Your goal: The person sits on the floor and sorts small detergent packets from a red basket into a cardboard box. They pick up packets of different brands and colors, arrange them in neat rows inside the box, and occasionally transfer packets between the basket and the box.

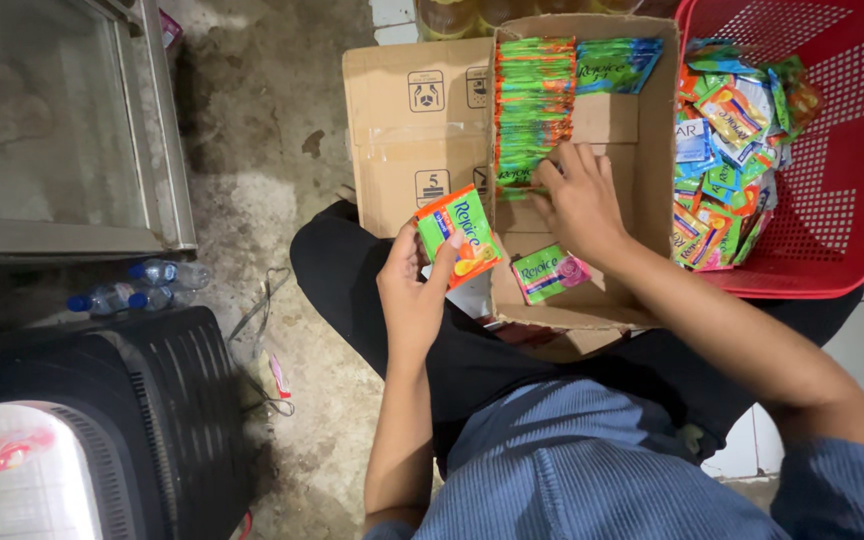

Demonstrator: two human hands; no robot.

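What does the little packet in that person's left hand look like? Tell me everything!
The packet is small, flat and squarish, of shiny plastic film. One half is green and the other orange, with pale lettering and an orange-yellow picture near the bottom. It looks sealed. The left hand holds it upright and slightly tilted by its lower left edge, above the person's lap, just left of the open cardboard box.

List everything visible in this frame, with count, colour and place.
box: one, brown cardboard, on the lap
sachet row: many, green-orange, standing in the box
loose sachet: one, green-pink, on the box floor
basket: one, red, right of the box
sachet pile: many, mixed colours, in the basket
bottles: about three, clear with blue caps, on the floor at left
left hand: holds a green-orange sachet
right hand: fingers on the sachet row
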